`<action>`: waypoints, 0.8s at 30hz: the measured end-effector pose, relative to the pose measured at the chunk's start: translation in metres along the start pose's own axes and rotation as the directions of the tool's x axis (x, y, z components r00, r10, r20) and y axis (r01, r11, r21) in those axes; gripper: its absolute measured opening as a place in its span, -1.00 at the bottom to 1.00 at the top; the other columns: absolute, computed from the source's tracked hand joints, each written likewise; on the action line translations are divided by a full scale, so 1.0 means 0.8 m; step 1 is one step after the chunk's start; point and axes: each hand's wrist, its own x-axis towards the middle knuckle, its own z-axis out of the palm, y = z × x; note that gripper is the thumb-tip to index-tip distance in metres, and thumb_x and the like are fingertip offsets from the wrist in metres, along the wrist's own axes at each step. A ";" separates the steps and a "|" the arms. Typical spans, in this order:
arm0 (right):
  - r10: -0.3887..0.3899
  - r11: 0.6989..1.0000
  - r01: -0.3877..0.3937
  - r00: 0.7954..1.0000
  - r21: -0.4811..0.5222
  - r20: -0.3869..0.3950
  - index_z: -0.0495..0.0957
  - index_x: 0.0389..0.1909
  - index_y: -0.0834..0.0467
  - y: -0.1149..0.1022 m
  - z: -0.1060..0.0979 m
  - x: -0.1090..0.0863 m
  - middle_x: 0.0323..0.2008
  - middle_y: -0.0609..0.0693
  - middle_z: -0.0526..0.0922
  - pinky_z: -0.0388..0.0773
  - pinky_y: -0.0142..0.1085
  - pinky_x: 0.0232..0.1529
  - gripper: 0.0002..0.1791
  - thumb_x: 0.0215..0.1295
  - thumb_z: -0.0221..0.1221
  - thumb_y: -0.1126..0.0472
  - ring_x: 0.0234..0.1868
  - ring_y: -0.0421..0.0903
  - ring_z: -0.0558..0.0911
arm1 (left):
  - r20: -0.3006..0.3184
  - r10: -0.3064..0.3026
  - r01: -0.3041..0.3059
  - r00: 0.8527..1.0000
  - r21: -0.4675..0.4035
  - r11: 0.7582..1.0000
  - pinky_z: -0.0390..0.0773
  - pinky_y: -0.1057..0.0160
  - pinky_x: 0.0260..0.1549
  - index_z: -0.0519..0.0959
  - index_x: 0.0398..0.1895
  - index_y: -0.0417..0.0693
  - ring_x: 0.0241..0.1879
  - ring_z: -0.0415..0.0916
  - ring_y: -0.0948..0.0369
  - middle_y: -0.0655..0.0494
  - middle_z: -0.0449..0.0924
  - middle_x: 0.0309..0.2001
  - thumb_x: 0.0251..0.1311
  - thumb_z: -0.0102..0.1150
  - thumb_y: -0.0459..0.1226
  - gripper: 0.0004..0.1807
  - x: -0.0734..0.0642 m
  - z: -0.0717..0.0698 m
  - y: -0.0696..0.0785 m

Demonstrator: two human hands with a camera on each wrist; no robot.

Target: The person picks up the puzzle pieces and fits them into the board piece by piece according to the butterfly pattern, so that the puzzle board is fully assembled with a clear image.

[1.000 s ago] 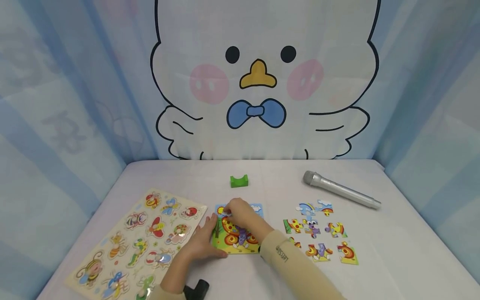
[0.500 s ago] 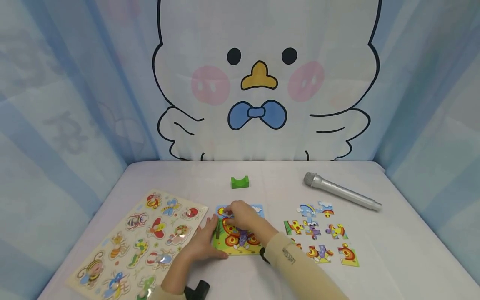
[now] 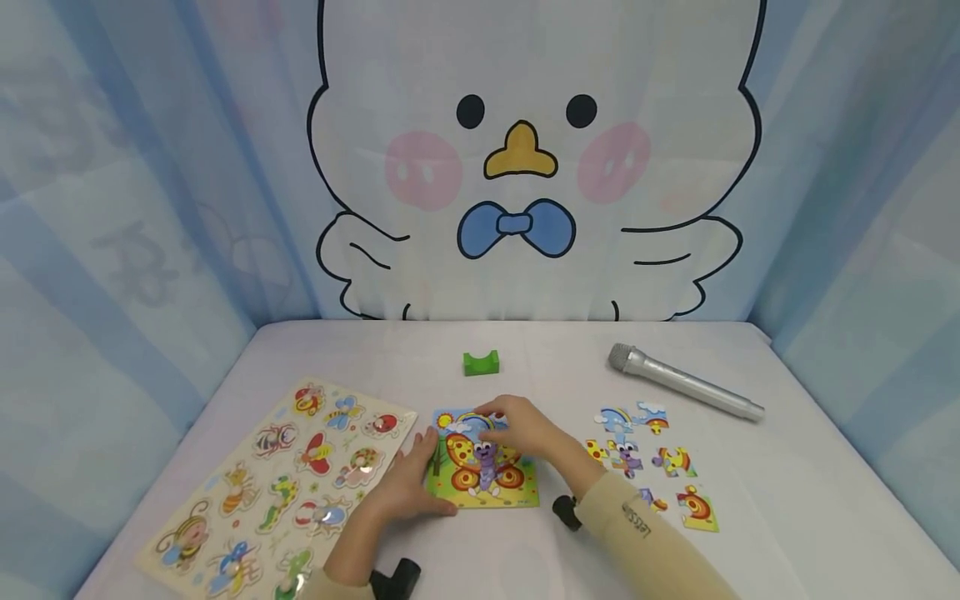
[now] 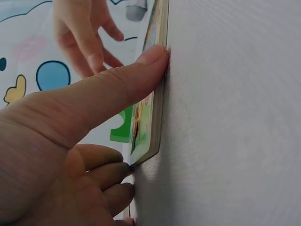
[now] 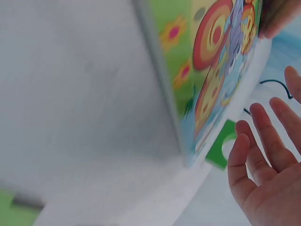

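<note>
A square butterfly picture puzzle lies on the white table, showing a sun, a rainbow and a purple-bodied butterfly. My left hand holds its near left corner, thumb along the front edge and the other fingers by the left edge. Over the puzzle's far right part is my right hand, which partly hides it in the head view. Its fingers are spread and hold nothing in the right wrist view. Loose jigsaw pieces of a similar butterfly picture lie to the right, some hidden behind the right sleeve.
A large insect board lies at the left, beside my left forearm. Behind the puzzle stands a green block with a curved notch. A silver microphone rests at the back right. A printed curtain hangs behind the table.
My right hand has moved right from the puzzle's upper middle, its fingers parting, uncovering the rainbow and butterfly. The right sleeve now covers more loose pieces. My left hand has stayed put.
</note>
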 end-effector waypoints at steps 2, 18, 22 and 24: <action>0.004 1.000 -0.004 1.000 0.001 -0.021 0.51 0.07 0.16 0.007 -0.008 -0.007 -0.03 0.02 0.54 0.44 -0.11 0.03 -0.57 0.16 0.22 0.15 0.01 0.00 0.48 | 0.000 -0.002 0.002 1.000 0.004 1.000 -0.28 -0.19 0.27 -0.06 0.38 -0.31 0.36 -0.27 -0.16 -0.26 -0.13 0.38 -0.36 0.52 -0.14 0.24 0.000 0.000 0.002; 0.014 0.999 -0.021 0.980 -0.032 -0.197 0.52 0.02 0.19 0.069 -0.066 -0.064 -0.03 0.07 0.56 0.49 -0.04 -0.06 -0.59 0.14 0.24 0.18 -0.03 0.06 0.50 | 0.001 0.015 -0.015 1.000 -0.007 1.000 -0.31 -0.15 0.29 -0.06 0.38 -0.34 0.37 -0.26 -0.13 -0.25 -0.12 0.39 -0.36 0.51 -0.16 0.23 -0.002 0.000 0.001; 0.001 0.998 -0.015 0.973 -0.058 -0.232 0.52 0.01 0.22 0.085 -0.079 -0.075 -0.05 0.11 0.57 0.50 0.01 -0.08 -0.60 0.13 0.24 0.19 -0.04 0.10 0.51 | -0.005 0.035 -0.035 0.999 0.006 0.999 -0.30 -0.14 0.29 -0.06 0.37 -0.35 0.37 -0.26 -0.13 -0.25 -0.12 0.38 -0.34 0.50 -0.15 0.22 -0.001 0.000 -0.002; -0.002 0.997 -0.016 0.969 -0.072 -0.245 0.53 0.00 0.23 0.093 -0.085 -0.080 -0.06 0.14 0.57 0.49 0.03 -0.08 -0.60 0.13 0.24 0.21 -0.06 0.12 0.52 | -0.008 0.045 -0.045 0.999 0.011 0.999 -0.29 -0.15 0.29 -0.05 0.37 -0.36 0.37 -0.25 -0.13 -0.26 -0.11 0.38 -0.34 0.50 -0.15 0.22 0.000 0.000 -0.004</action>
